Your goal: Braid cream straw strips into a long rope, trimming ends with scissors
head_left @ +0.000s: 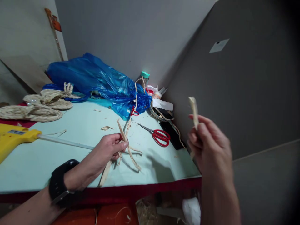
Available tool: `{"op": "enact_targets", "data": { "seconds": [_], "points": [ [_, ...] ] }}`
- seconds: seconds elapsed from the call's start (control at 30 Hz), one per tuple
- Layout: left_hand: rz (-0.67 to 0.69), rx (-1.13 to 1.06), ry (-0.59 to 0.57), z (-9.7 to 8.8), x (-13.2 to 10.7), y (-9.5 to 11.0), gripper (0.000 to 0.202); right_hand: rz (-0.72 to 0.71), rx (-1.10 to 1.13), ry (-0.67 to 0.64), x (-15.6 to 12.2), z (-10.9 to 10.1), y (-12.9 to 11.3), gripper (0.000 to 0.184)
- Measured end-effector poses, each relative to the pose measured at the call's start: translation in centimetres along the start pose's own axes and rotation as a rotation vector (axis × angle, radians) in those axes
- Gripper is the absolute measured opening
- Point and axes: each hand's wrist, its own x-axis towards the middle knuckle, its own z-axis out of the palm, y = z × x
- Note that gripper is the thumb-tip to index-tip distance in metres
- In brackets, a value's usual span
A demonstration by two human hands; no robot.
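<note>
My left hand (114, 147) pinches the lower end of a pale braided fibre cord (129, 124), where several loose flat strands spread out below and beside the fingers. From there the cord runs up past a red tie (134, 111) towards the back of the table. Held up at the right, away from the cord, my right hand (208, 140) is closed on a short pale fibre strip (193, 109); its lower part is hidden by the fingers. Scissors with red handles (161, 137) lie on the table between the two hands.
A blue plastic bag (93, 78) spreads across the back. Woven fibre soles (32, 112) and a yellow glue gun (16, 137) lie at the left. A basket with a phone (164, 114), a dark flat object (172, 134) and a green-lidded bottle (145, 75) stand near the grey wall.
</note>
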Motion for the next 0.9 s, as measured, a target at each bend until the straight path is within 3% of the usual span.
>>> {"op": "enact_targets", "data": {
  "seconds": [0.07,0.17,0.23,0.27,0.33,0.43,0.53,0.6,0.7,0.73,0.8,0.9],
  "points": [
    [0.000,-0.040,-0.017,0.1,0.0,0.1,0.016,0.034,-0.106,-0.081,0.1,1.1,2.2,0.030],
    [-0.002,-0.076,-0.044,0.2,0.0,0.3,0.013,0.158,-0.188,-0.389,-1.2,4.1,4.5,0.040],
    [0.000,-0.089,-0.037,0.3,0.0,0.4,0.013,0.197,-0.251,-0.563,-2.5,6.3,5.3,0.027],
    [0.006,-0.097,-0.021,0.4,0.1,0.3,0.013,0.157,-0.298,-0.600,-3.0,7.2,5.6,0.016],
    [0.015,-0.113,0.020,0.5,0.1,0.3,0.014,0.102,-0.365,-0.632,-3.3,8.3,5.7,0.017],
    [0.002,-0.134,0.018,0.4,0.1,0.4,0.014,0.108,-0.371,-0.629,-2.1,7.8,5.7,0.021],
    [0.000,-0.164,-0.030,0.2,0.0,0.5,0.016,0.132,-0.388,-0.523,1.1,4.8,5.9,0.024],
    [0.004,-0.189,-0.046,0.1,0.0,0.5,0.016,0.064,-0.525,-0.271,3.9,2.0,6.2,0.027],
    [-0.004,-0.201,-0.066,0.0,0.0,0.5,0.014,-0.089,-0.921,0.196,7.5,-1.9,6.6,0.037],
    [-0.010,-0.192,-0.065,0.0,0.0,0.5,0.014,-0.105,-0.959,0.280,8.1,-2.8,6.6,0.041],
    [-0.015,-0.173,-0.051,0.1,0.1,0.5,0.014,-0.136,-0.947,0.328,8.3,-3.4,6.7,0.035],
    [-0.024,-0.173,-0.053,0.3,0.1,0.7,0.013,-0.113,-0.728,0.192,6.3,-1.9,6.7,0.029]
  ]
}}
